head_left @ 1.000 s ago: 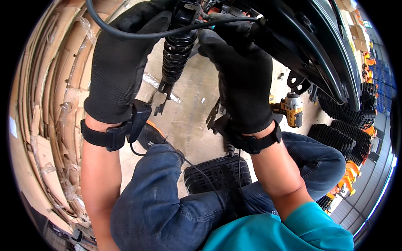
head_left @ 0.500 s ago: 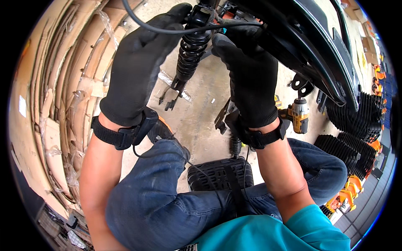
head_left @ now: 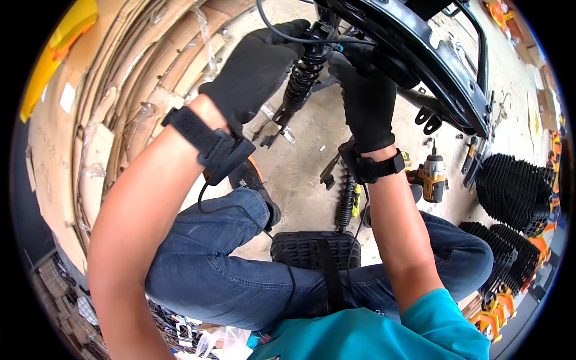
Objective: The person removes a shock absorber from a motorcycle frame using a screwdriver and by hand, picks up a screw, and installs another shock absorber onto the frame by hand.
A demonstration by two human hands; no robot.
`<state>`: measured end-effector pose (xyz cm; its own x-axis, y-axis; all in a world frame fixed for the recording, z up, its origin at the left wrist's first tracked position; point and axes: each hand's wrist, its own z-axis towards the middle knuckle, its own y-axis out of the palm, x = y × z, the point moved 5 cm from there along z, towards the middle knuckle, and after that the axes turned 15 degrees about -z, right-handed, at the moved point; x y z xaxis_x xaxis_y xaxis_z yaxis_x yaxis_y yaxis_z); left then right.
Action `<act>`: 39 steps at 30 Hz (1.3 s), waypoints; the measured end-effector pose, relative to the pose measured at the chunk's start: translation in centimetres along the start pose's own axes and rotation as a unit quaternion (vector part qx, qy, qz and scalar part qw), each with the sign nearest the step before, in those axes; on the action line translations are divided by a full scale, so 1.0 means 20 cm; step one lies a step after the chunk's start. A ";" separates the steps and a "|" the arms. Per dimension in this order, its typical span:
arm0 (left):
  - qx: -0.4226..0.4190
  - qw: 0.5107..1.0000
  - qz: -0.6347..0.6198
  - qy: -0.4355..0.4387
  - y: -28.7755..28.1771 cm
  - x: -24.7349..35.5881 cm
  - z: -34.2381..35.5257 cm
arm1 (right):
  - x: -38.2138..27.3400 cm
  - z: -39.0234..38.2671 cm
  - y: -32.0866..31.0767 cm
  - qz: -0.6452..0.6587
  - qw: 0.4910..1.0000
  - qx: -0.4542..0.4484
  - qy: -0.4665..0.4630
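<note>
My gloved left hand (head_left: 252, 78) is at the left side of a black coil-spring shock (head_left: 303, 81), its fingers bent near the upper end, beneath a black cable (head_left: 276, 31). My gloved right hand (head_left: 366, 105) is on the shock's other side, fingers curled up by a small teal part (head_left: 340, 48) under the black metal frame (head_left: 438, 60). What either hand's fingertips hold is hidden. The shock's lower end hangs at a slant with a forked bracket (head_left: 270, 132). A second shock (head_left: 345, 204) is below my right wrist.
Stacked cardboard (head_left: 81, 150) fills the left side, a yellow panel (head_left: 60, 36) behind it. A yellow-black cordless driver (head_left: 433, 180) stands at the right near hand tools (head_left: 470, 153). Ribbed black parts (head_left: 507, 186) are stacked farther right. A black pad (head_left: 288, 252) is between my legs.
The frame and shock have shifted rightward in the view, with both hands still at them. My left forearm now slants outward, its wrist more bent. More yellow panel shows at the left.
</note>
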<state>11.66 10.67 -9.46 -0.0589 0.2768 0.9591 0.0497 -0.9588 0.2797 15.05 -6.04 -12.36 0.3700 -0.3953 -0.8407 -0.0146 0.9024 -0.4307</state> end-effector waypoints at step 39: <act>0.157 0.986 0.031 -0.046 0.11 -0.03 -0.06 | 0.10 0.03 0.00 -0.158 0.982 -0.101 -0.004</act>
<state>10.60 8.37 -9.54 0.0432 0.2366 0.9706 0.3571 -0.9110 0.2062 16.28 -6.69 -13.93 0.3932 -0.6479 -0.6523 -0.0818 0.6820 -0.7267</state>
